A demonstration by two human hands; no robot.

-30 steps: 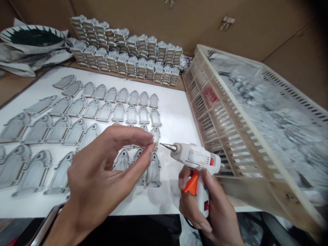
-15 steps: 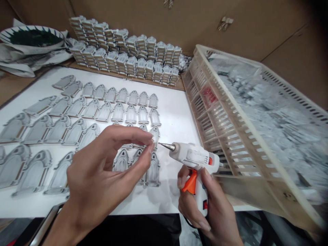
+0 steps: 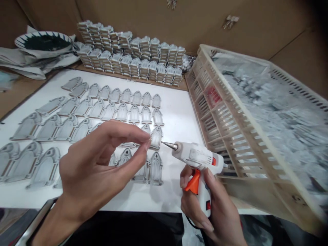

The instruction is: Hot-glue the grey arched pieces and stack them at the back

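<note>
Glue gun [image 3: 196, 155], count one, white body, is gripped by the handle in the right hand [image 3: 217, 205], fingers wrapped round, one resting at the single orange trigger [image 3: 193, 182]. Its metal nozzle [image 3: 171, 146] is pointed leftward at the left hand's [image 3: 84, 171] pinch, just short of it, not touching. On that left hand, thumb and index fingertips are brought together; whether anything tiny is pinched there cannot be told. Arched panels [image 3: 121, 112], grey-white, are laid flat in four rows on one white board [image 3: 176, 116]: nine counted in the back row, nine in the second; the two nearer rows are partly covered by the left hand, count not possible. Behind, panel stacks [image 3: 134, 66] are lined up in two rows, about eleven each. One plastic crate [image 3: 258, 194], slatted, is placed right of the gun, filled with clear bags. One plate [image 3: 20, 41] with dark green contents is set back left, on crumpled paper [image 3: 23, 61]. Two small clusters [image 3: 230, 22] are seen on the brown wall [image 3: 200, 24].
</note>
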